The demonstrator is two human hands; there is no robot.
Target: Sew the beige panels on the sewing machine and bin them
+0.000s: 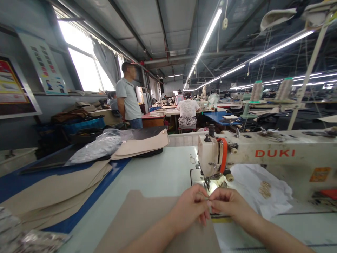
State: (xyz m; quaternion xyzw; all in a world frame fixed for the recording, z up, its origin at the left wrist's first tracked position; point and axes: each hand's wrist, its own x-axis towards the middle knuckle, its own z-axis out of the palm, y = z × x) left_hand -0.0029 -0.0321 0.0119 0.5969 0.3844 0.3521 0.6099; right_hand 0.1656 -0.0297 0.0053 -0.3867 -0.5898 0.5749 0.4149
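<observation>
My left hand [190, 207] and my right hand [228, 202] meet fingertip to fingertip just in front of the sewing machine's needle area. Both are closed in a pinch. Between them is a small, light-coloured piece, mostly hidden by the fingers; its kind I cannot make out. Under my left hand and forearm a flat beige panel [147, 218] lies on the pale table [155, 168]. The white sewing machine [247, 151] stands behind my hands, with its lamp lit at the needle. To the right, a small heap of gold-coloured metal pieces [264, 189] rests on crumpled white paper [247, 179].
Stacked beige panels [63, 189] lie at the left. Further back are more beige panels [142, 144] and a clear plastic bag [98, 146]. A person [130, 98] stands beyond the table, and another sits with their back to me. Thread cones [256, 92] stand behind the machine.
</observation>
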